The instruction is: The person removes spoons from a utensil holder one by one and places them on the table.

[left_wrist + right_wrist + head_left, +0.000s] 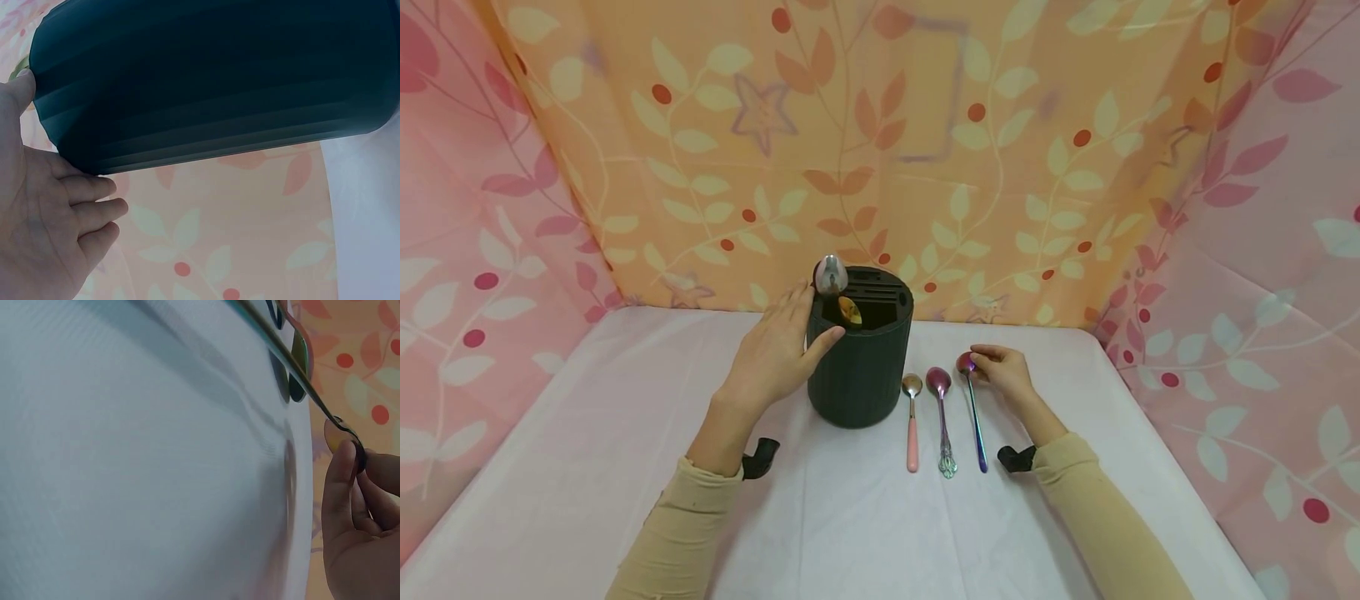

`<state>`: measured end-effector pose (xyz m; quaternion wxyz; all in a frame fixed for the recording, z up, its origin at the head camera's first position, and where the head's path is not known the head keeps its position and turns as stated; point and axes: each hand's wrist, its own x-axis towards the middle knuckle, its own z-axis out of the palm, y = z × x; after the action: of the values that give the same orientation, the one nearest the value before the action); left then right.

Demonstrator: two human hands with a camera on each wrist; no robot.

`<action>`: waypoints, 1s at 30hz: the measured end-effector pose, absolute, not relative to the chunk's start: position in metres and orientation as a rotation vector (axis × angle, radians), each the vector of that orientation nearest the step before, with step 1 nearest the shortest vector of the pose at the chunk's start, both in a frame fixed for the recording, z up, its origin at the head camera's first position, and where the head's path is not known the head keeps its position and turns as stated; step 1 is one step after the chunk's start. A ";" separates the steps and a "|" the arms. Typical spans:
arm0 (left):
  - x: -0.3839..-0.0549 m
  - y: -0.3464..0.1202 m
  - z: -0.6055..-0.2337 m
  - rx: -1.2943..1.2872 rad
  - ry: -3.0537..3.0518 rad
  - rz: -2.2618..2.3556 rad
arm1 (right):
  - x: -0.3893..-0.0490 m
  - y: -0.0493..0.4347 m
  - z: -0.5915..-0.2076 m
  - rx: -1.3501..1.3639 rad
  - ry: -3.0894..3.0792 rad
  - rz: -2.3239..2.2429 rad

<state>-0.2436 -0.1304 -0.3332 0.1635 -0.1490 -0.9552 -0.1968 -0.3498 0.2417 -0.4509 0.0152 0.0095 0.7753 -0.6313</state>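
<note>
My left hand lies against the left side of a dark ribbed utensil holder, fingers fairly straight and the thumb by its front rim. In the left wrist view the fingers of that hand are spread along the holder's upper end. A silver spoon and a gold spoon stand in the holder. My right hand pinches the bowl of a long iridescent purple-blue spoon between thumb and fingers. The right wrist view shows its thin handle slanting away from the fingertips over the white cloth.
Left of the pinched spoon lie a purple spoon with an ornate handle and a small spoon with a pink handle. White cloth covers the table. Leaf-patterned orange and pink curtains enclose the back and sides.
</note>
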 end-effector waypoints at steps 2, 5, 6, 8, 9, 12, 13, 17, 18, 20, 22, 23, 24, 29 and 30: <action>-0.244 -0.130 -0.333 -0.425 -2.723 -0.561 | -0.351 0.241 -0.453 0.039 2.388 -1.974; -0.244 -0.130 -0.332 -0.425 -2.723 -0.563 | -0.352 0.240 -0.456 0.037 2.384 -1.969; -0.244 -0.130 -0.332 -0.423 -2.723 -0.562 | -0.353 0.240 -0.458 0.034 2.396 -1.958; -0.244 -0.130 -0.332 -0.423 -2.722 -0.563 | -0.354 0.239 -0.461 0.029 2.417 -1.938; -0.244 -0.130 -0.332 -0.423 -2.721 -0.563 | -0.354 0.239 -0.462 0.031 2.424 -1.927; -0.244 -0.130 -0.333 -0.426 -2.717 -0.564 | -0.354 0.239 -0.466 0.026 2.433 -1.911; -0.244 -0.130 -0.333 -0.426 -2.716 -0.563 | -0.354 0.239 -0.467 0.027 2.435 -1.907; -0.243 -0.131 -0.334 -0.423 -2.715 -0.566 | -0.353 0.242 -0.469 0.006 2.491 -1.826; -0.243 -0.131 -0.334 -0.419 -2.717 -0.564 | -0.353 0.243 -0.469 0.012 2.516 -1.796; -0.243 -0.131 -0.334 -0.422 -2.712 -0.566 | -0.353 0.245 -0.468 0.008 2.582 -1.712; -0.243 -0.131 -0.334 -0.423 -2.706 -0.565 | -0.352 0.246 -0.467 0.022 2.639 -1.637; -0.243 -0.131 -0.334 -0.425 -2.703 -0.566 | -0.351 0.247 -0.467 0.027 2.666 -1.604; -0.243 -0.131 -0.334 -0.423 -2.701 -0.568 | -0.350 0.247 -0.466 0.032 2.692 -1.571; -0.243 -0.131 -0.334 -0.420 -2.702 -0.573 | -0.346 0.248 -0.464 0.047 2.761 -1.469; -0.243 -0.130 -0.334 -0.418 -2.705 -0.574 | -0.346 0.248 -0.464 0.050 2.765 -1.457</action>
<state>-0.2430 -0.1304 -0.3345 0.1715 -0.1471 -0.9529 -0.2023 -0.3457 0.2483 -0.4635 0.0078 0.0161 0.8845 -0.4661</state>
